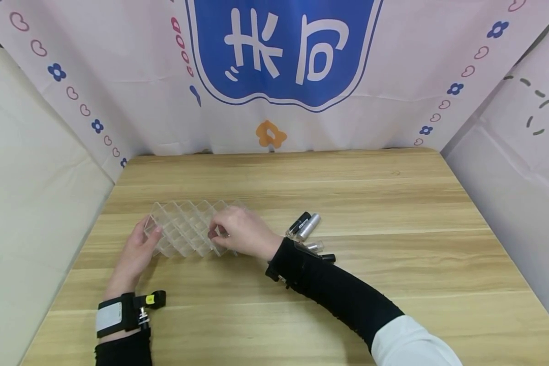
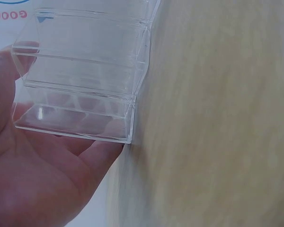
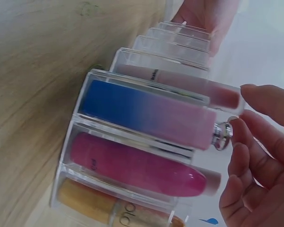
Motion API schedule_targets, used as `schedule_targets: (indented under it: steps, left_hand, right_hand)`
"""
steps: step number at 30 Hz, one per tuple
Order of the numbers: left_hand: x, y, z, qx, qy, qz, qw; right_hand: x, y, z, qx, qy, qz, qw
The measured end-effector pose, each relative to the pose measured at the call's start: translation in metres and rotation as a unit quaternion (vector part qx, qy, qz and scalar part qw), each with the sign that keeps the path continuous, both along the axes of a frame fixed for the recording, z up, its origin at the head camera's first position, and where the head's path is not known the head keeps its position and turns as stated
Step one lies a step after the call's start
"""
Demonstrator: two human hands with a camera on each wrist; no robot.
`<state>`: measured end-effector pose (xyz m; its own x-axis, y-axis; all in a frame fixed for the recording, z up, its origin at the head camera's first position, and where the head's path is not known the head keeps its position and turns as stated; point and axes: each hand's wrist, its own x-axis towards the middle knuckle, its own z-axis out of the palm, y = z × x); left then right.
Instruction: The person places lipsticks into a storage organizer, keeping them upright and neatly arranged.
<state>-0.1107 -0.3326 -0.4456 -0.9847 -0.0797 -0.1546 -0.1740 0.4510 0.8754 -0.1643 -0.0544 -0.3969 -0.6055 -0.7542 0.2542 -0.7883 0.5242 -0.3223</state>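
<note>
The clear rack lies left of centre in the head view, on the wooden worktop. At its left end, the left hand grips the plastic, thumb on the near top edge, with fingers reaching under it in the left wrist view. At its right end, the right hand has a narrow grip: thumb and forefinger pinch the end of a pale pink tube, most of which sits inside a compartment in the upper middle of the right wrist view. The glare on the plastic makes it hard to tell how deep the tube reaches.

Just below it in that view, a blue-and-pink tube, a magenta tube and a gold tube fill neighbouring compartments. Black and silver tubes lie right of centre in the head view, partly behind the right wrist.

To handle this well, the tube should stay in line with its compartment and slide without tilting, pinched only at the tip so the fingers clear the silver knob next door. The light rack could skid, so a steady left hold seems worth keeping.
</note>
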Motion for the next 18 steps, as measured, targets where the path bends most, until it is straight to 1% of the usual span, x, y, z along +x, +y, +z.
schedule_targets:
  steps: [4,10,14,18]
  left_hand:
    - [0.000,0.001,0.000,-0.004,-0.001,0.003,1.0000]
    - [-0.001,0.001,-0.001,-0.017,-0.002,0.004,0.9998]
    - [-0.001,0.001,0.000,-0.027,-0.004,0.006,0.9996]
    - [-0.001,0.001,0.001,-0.026,-0.007,0.007,0.9996]
  right_hand:
    - [-0.001,0.003,0.005,-0.007,-0.013,0.002,0.9999]
    - [-0.002,0.010,0.011,-0.012,-0.028,-0.007,0.9995]
    - [-0.002,0.018,0.014,-0.028,-0.057,-0.007,0.9980]
    - [-0.004,0.027,0.015,-0.048,-0.067,-0.008,0.9966]
